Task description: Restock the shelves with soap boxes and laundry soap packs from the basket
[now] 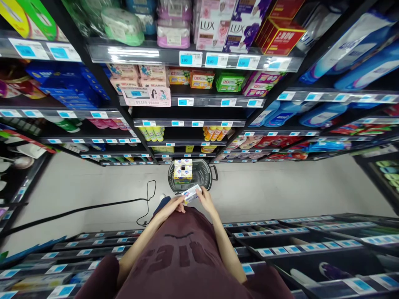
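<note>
1. Holding one white box (191, 194) with both hands, just at the near side of the basket (202, 173). Pinching its left end with left hand (176, 204), with fingers bent and close together. Pinching its right end with right hand (205, 198). Cannot tell the exact place of each thumb.

2. Showing blue, red and yellow print on the white box. Tilting it a little, with the right end farther from the body.

3. Inside the basket, at its left part, keeping yellow-and-white packs (183, 169) in a stack. Cannot tell their number. At the right side of the basket, see its dark handle (215, 172).

4. Under and around the basket, see pale floor (264, 187). To the left of the basket, see a black cord (118, 202) with a loose loop at the end.

5. Beyond the basket, see dark shelves (205, 101) with blue-and-white price labels (190, 58). Higher there, see LUX boxes (212, 27); to the right, blue bottles (282, 113).

6. On the near side of the basket, wearing a dark maroon shirt (181, 245) with large letters.
</note>
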`<action>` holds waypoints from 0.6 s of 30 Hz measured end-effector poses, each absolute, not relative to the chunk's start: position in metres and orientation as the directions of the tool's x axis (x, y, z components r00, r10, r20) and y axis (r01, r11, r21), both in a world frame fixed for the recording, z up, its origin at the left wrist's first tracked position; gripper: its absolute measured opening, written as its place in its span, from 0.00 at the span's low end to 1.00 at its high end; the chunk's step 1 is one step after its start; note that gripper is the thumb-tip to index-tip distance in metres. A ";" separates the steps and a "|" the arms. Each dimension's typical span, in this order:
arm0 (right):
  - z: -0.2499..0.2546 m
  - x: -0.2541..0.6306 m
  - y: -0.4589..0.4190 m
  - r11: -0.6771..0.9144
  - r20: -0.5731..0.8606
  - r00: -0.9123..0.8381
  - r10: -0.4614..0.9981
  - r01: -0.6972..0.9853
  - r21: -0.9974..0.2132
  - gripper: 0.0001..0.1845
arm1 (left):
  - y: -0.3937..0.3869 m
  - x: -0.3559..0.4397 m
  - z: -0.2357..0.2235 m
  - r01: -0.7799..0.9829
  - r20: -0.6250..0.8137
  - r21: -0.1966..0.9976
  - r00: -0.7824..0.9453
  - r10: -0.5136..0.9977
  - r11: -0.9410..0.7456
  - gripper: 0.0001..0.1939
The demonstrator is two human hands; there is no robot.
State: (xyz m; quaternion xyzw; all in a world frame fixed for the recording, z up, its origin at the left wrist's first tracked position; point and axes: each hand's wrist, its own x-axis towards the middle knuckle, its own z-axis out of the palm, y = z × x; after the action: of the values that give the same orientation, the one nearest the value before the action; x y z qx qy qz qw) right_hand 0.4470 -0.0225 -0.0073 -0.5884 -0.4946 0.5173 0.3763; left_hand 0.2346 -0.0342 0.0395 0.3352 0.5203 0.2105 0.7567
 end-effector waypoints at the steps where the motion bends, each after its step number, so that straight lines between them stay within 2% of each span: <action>1: -0.007 0.445 -0.022 -0.225 -0.233 -0.020 0.972 0.187 -0.956 0.22 | -0.034 0.234 0.040 -0.006 -0.656 0.713 0.348 0.670 0.701 0.27; 4: -0.006 0.438 -0.019 -0.219 -0.224 -0.011 0.975 0.154 -0.963 0.24 | -0.035 0.231 0.039 -0.113 -0.665 0.694 0.275 0.694 0.711 0.27; 8: -0.003 0.434 -0.017 -0.221 -0.224 -0.041 0.974 0.066 -0.973 0.29 | -0.036 0.225 0.037 -0.156 -0.630 0.731 0.218 0.745 0.664 0.28; 13: 0.002 0.434 -0.016 -0.175 -0.165 -0.171 0.971 -0.047 -0.983 0.37 | -0.034 0.217 0.040 -0.242 -0.553 0.785 0.141 0.821 0.570 0.36; 18: 0.009 0.431 -0.015 -0.121 -0.109 -0.233 0.966 -0.041 -0.992 0.36 | -0.029 0.215 0.043 -0.216 -0.480 0.851 0.046 0.876 0.478 0.37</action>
State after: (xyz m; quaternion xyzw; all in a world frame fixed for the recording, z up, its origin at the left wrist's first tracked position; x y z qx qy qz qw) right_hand 0.4307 -0.0151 0.0093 -0.4529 -0.5108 0.5963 0.4224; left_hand 0.2150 -0.0290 0.0435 0.2985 0.5523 0.4145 0.6588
